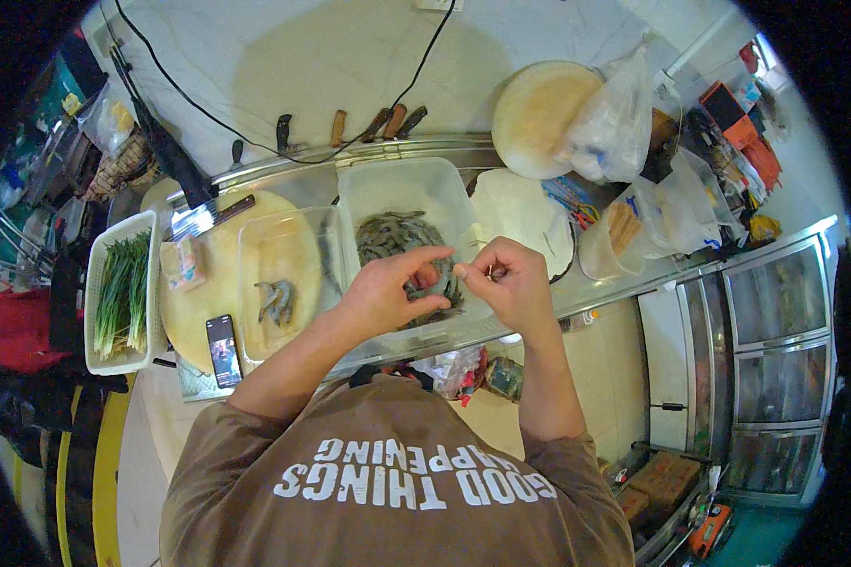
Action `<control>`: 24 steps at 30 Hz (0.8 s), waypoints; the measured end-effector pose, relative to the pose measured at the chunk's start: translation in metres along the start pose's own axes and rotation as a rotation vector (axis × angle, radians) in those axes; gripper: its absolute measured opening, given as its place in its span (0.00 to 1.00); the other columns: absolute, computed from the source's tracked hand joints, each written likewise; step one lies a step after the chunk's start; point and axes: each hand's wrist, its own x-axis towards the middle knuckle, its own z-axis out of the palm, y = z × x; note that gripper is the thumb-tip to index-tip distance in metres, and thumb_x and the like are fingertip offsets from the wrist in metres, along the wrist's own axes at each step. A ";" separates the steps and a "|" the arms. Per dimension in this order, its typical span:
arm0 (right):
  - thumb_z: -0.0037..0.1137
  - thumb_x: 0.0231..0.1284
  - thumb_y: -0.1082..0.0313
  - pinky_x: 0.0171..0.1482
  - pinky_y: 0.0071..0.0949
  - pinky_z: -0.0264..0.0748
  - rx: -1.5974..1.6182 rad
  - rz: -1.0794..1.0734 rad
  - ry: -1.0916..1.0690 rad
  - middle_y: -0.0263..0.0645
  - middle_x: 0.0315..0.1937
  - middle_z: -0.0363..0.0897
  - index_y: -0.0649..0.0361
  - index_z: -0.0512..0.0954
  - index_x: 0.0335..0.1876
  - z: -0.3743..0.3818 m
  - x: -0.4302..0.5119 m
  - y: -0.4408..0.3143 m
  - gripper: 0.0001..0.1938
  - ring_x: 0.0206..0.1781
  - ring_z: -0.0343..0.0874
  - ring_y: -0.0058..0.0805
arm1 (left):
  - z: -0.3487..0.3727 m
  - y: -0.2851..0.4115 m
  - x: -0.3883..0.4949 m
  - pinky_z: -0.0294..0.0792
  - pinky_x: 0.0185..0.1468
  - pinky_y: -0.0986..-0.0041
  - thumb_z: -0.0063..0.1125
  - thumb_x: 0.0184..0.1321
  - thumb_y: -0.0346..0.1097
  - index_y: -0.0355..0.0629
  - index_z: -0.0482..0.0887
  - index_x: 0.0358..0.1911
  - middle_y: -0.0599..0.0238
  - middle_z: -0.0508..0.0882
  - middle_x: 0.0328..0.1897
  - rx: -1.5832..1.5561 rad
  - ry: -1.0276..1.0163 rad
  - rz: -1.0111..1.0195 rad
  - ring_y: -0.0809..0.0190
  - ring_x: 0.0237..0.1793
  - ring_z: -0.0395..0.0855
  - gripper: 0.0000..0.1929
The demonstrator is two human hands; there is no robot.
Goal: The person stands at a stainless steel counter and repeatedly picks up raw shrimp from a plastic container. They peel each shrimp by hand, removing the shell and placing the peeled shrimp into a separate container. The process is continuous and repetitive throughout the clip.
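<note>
Over a large translucent plastic tub (405,181) with a heap of raw shrimp (397,232), my two hands face each other. My left hand (390,287) has its thumb and fingers apart; a shrimp may lie between them, but this is hard to tell. My right hand (507,283) is bent with thumb and forefinger together; a small dark bit shows among its fingers, too small to name. To the left, a clear shallow plastic tray (255,241) holds several raw shrimp (276,301) and rests partly on a round cutting board (184,312).
A knife (234,210), a tissue pack (182,262) and a smartphone (224,351) lie by the tray. A white basket of green onions (124,294) stands far left. Right of the tub are a white board (521,220) and a container of wooden sticks (620,230); knives (397,122) stand behind.
</note>
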 end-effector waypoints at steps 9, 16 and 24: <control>0.78 0.63 0.68 0.29 0.18 0.63 -0.090 0.018 0.074 0.25 0.24 0.79 0.59 0.81 0.29 -0.023 0.013 0.010 0.13 0.25 0.67 0.10 | 0.010 -0.020 -0.005 0.83 0.47 0.67 0.84 0.56 0.39 0.54 0.82 0.71 0.66 0.90 0.38 -0.050 -0.050 -0.133 0.62 0.37 0.90 0.36; 0.76 0.64 0.51 0.35 0.32 0.75 -0.218 0.097 0.032 0.37 0.25 0.84 0.61 0.85 0.30 -0.029 0.023 0.068 0.19 0.27 0.79 0.29 | -0.021 -0.069 -0.036 0.82 0.45 0.72 0.84 0.57 0.34 0.46 0.83 0.69 0.67 0.90 0.36 -0.351 0.202 -0.348 0.69 0.37 0.88 0.34; 0.68 0.67 0.63 0.49 0.39 0.83 -0.359 0.259 -0.031 0.47 0.42 0.90 0.61 0.88 0.44 -0.027 -0.014 0.166 0.09 0.44 0.89 0.43 | -0.076 -0.152 -0.104 0.83 0.48 0.64 0.82 0.57 0.36 0.41 0.84 0.64 0.55 0.93 0.40 0.275 0.285 -0.622 0.55 0.40 0.92 0.30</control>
